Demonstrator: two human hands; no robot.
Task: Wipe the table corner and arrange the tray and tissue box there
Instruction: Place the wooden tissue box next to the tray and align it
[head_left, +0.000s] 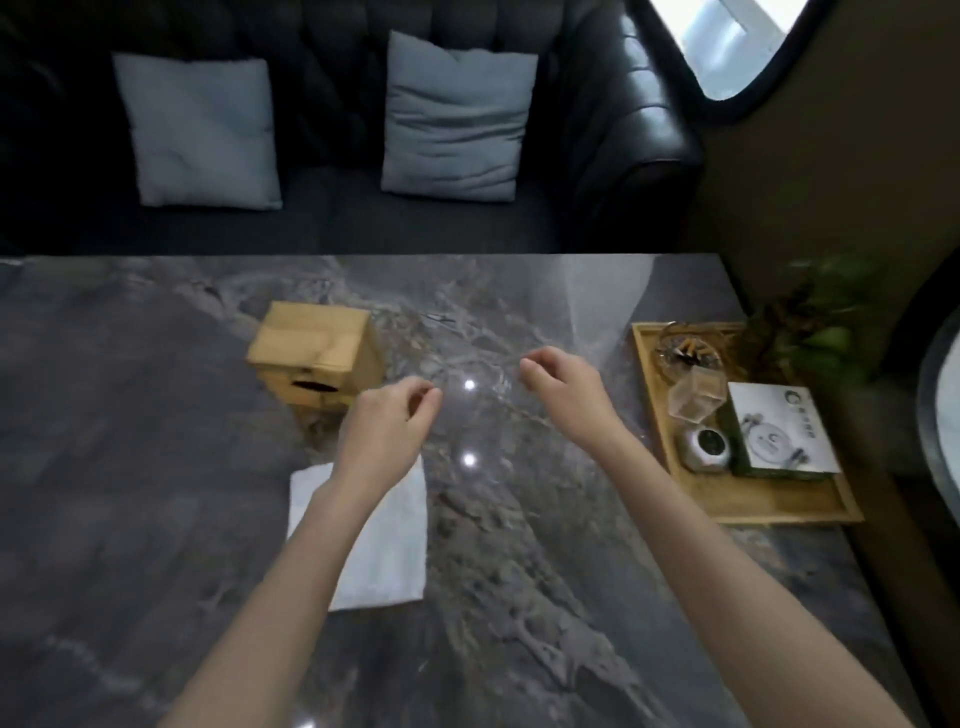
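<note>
A wooden tissue box (316, 353) stands left of centre on the grey marble table (130, 441). A wooden tray (769, 501) lies at the table's right edge, holding an ashtray (687, 349), a clear cup (696, 397), a round silver item (705, 448) and a white card (782, 428). A white cloth (387, 551) lies flat on the table, partly under my left forearm. My left hand (387, 426) hovers just right of the tissue box, fingers loosely curled, holding nothing. My right hand (563, 387) hovers over the table's middle, empty, fingers curled and apart.
A dark sofa (332, 130) with two grey cushions (200, 132) runs behind the table's far edge. A green plant (815, 322) sits beyond the tray by the wall. The far right table corner (691, 280) lies behind the tray.
</note>
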